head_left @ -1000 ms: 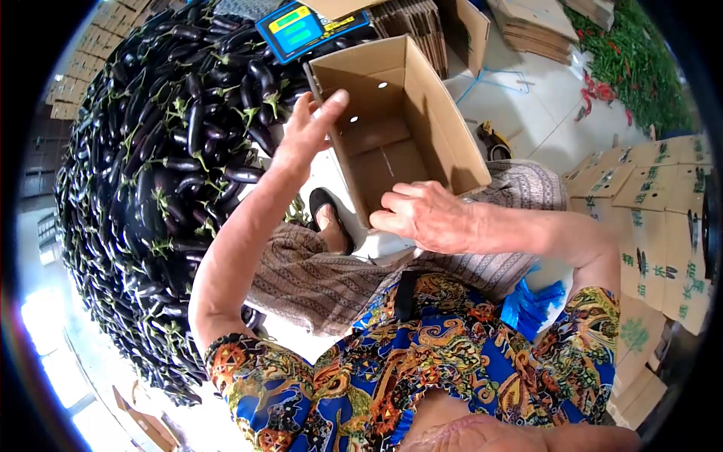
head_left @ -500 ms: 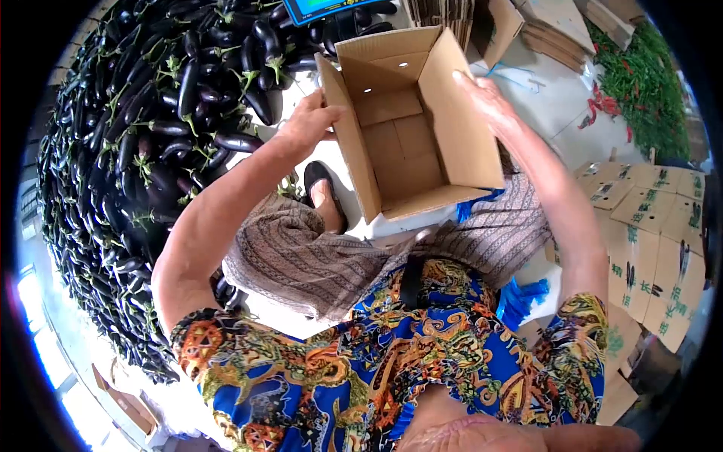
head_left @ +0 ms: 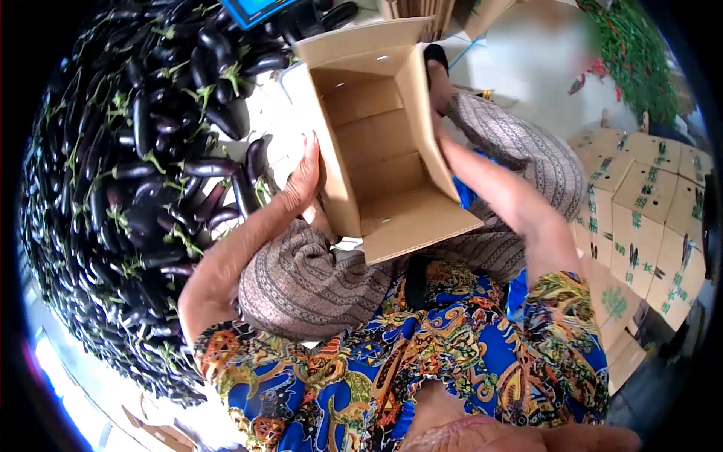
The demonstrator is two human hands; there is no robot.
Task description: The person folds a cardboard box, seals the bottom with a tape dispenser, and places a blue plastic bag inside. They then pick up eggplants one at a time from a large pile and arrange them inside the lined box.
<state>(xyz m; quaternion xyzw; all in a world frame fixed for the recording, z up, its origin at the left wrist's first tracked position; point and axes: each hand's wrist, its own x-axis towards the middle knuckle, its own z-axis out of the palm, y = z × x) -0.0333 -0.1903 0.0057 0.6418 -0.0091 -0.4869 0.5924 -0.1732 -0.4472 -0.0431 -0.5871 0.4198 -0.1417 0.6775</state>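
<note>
An open, empty cardboard box [head_left: 380, 143] stands in front of me between my knees, its flaps spread and its inside facing me. Against the box's left wall lies my left hand [head_left: 304, 177], with its fingers pointing up along the outside. My right hand [head_left: 440, 124] is at the outer right side, mostly hidden behind the right flap, so its fingers do not show. To the left of the box spreads a large heap of dark purple eggplants [head_left: 143, 128] with green stems.
A blue-framed screen [head_left: 252, 9] is at the top, beyond the box. Green and red peppers [head_left: 636, 64] are piled at the upper right. Printed cardboard boxes [head_left: 640, 218] stand on the right. My foot in a dark shoe [head_left: 435, 56] is beyond the box's right side.
The box has shifted slightly left and tilted, with its near flap now lower. My right hand has slid from the flap's top edge down behind it. My left hand has moved down the left wall.
</note>
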